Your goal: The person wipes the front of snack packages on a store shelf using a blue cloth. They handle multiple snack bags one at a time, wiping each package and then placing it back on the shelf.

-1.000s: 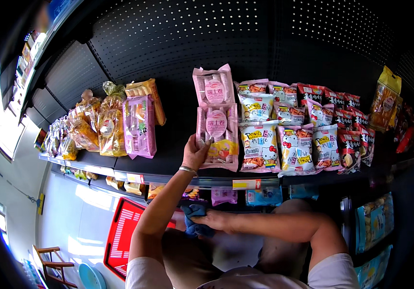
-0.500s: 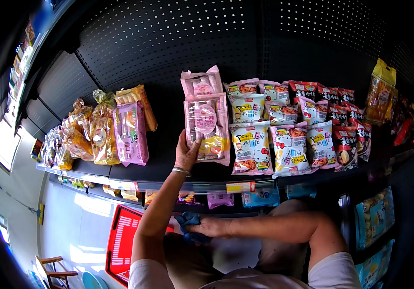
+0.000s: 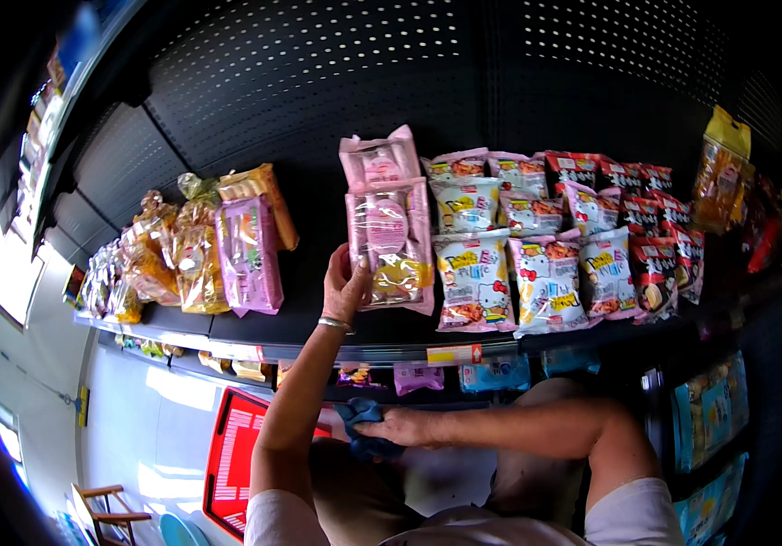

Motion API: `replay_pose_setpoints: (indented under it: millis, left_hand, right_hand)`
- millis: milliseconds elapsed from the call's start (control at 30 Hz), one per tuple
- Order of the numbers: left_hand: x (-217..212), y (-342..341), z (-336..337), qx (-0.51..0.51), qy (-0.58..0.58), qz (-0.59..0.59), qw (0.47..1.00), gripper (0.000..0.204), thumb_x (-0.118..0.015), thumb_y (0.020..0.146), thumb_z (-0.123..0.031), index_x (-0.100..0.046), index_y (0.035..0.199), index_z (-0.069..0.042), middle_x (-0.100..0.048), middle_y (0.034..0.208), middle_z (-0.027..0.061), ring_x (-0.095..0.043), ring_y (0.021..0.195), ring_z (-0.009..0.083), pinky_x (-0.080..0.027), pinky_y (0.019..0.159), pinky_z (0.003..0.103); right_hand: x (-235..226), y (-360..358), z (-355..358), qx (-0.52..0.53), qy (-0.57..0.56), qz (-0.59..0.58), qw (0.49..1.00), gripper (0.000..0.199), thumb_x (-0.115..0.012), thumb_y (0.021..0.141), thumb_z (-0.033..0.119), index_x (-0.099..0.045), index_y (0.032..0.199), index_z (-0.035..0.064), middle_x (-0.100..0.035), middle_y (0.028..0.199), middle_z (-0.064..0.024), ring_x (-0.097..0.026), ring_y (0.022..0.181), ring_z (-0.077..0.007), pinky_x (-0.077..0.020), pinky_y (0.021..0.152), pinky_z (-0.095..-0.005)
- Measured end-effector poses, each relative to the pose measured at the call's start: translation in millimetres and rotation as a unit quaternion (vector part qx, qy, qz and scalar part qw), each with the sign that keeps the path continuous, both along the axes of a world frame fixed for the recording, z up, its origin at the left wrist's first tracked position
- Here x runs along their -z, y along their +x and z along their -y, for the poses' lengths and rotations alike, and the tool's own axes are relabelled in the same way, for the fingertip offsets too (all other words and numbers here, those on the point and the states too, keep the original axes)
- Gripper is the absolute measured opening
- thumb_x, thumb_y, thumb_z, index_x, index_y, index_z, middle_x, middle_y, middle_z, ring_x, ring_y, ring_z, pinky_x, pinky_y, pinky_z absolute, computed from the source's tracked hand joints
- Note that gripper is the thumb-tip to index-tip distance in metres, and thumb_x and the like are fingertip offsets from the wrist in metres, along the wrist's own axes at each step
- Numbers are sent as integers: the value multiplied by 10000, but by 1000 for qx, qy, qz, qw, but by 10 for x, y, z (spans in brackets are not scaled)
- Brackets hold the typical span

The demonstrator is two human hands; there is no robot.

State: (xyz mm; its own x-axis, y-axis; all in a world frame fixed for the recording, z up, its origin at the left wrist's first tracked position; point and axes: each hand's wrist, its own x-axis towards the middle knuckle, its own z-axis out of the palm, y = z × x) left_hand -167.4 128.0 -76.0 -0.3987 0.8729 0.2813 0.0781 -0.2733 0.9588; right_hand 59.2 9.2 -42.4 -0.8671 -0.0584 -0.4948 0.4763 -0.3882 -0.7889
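Note:
My left hand (image 3: 347, 287) is at the lower left edge of a pink bread package (image 3: 389, 237) with a clear window. Its thumb and fingers are apart, the thumb by the package's edge, and a bracelet circles the wrist. Behind that package leans another pink package (image 3: 380, 161). Lower down, in front of my body, my right hand (image 3: 411, 427) grips a crumpled dark blue cloth (image 3: 368, 444). To the right of the pink package stand several white and pink snack bags (image 3: 474, 280) in rows.
Red and black snack bags (image 3: 653, 273) stand farther right, then a yellow bag (image 3: 721, 177). Wrapped breads (image 3: 198, 264) and a purple package (image 3: 248, 255) fill the shelf's left part. A black shelf edge (image 3: 373, 352) runs across. Below are a red basket (image 3: 232, 464) and a wooden chair (image 3: 109, 514).
My left hand has slid slightly left, its thumb drawing off the front of the pink package towards its edge. The right hand still holds the cloth.

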Motion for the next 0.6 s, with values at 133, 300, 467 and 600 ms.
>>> replay_pose_setpoints:
  millis: [133,300,467,600]
  left_hand:
    - [-445,-165,-29,-274,84,-316,904,687,-768,827,-289,-434,1346,12,-578,1155,200,-586,1046,323,-468,928,392]
    - [-620,-984,320,-491,-81,-474,726,1058,-821,690,-479,-283,1469,-7,-397,1431,257,-375,1339,423,-279,1130,497]
    - [-593,-1437,447,-489,-265,-470,685,1286,-809,579,-672,-189,1516,-45,-288,1516,290,-296,1407,435,-250,1155,495]
    - [-594,-1519,421,-437,-329,-427,720,1280,-789,584,-699,-195,1511,-46,-363,1455,290,-372,1359,424,-296,1131,483]
  right_hand:
    - [308,15,-46,33,75,-93,992,381,-517,1016,410,-587,1205,87,-660,1032,-58,-641,886,-155,-517,819,-314]
    - [-8,147,18,-8,66,-118,991,348,-488,1031,401,-547,1147,79,-649,914,-64,-660,782,-141,-546,683,-290]
    - [84,160,11,-5,52,-85,995,449,-493,1009,482,-552,1181,71,-643,912,-78,-661,792,-149,-547,692,-290]
    - [2,180,14,15,33,-100,994,494,-517,983,529,-560,1157,68,-642,914,-81,-662,793,-148,-546,690,-291]
